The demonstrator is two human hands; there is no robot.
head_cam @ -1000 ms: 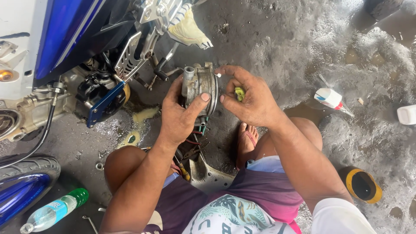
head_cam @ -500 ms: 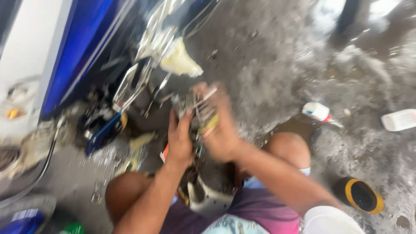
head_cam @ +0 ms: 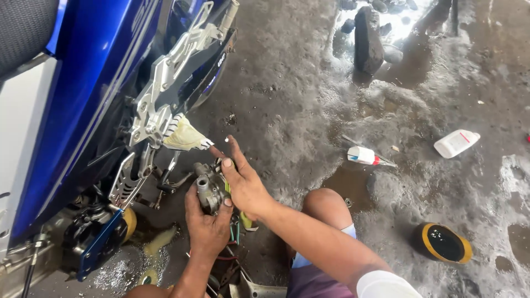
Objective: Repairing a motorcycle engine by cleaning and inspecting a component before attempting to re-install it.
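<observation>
I am watching the left hand [head_cam: 207, 229] cupping a small grey metal engine part [head_cam: 208, 186], something like a carburettor body, from underneath, fingers wrapped up around its lower half; the right hand [head_cam: 243, 185] is closing over its top and far side, thumb pressing on the upper edge, with a small yellow-green handled tool [head_cam: 227, 187] tucked against the palm, though I cannot tell exactly how that tool is pinched. The part is sitting between both hands, just in front of the knee [head_cam: 326, 205] and near the blue motorcycle [head_cam: 94, 94], below its silver footrest bracket [head_cam: 160, 94]. I am judging the part to be stiff cast metal, dense for its bulk, likely oily and slippery given the wet floor [head_cam: 309, 110] and dark stains; its protruding spigots and edges look like the safest places to grip, while any thin levers are better left alone. Off to the right hand's side, well apart, a white bottle [head_cam: 456, 143], a red-tipped tube [head_cam: 364, 156] and a yellow-rimmed bowl of dark fluid [head_cam: 441, 243] are lying on the floor.
</observation>
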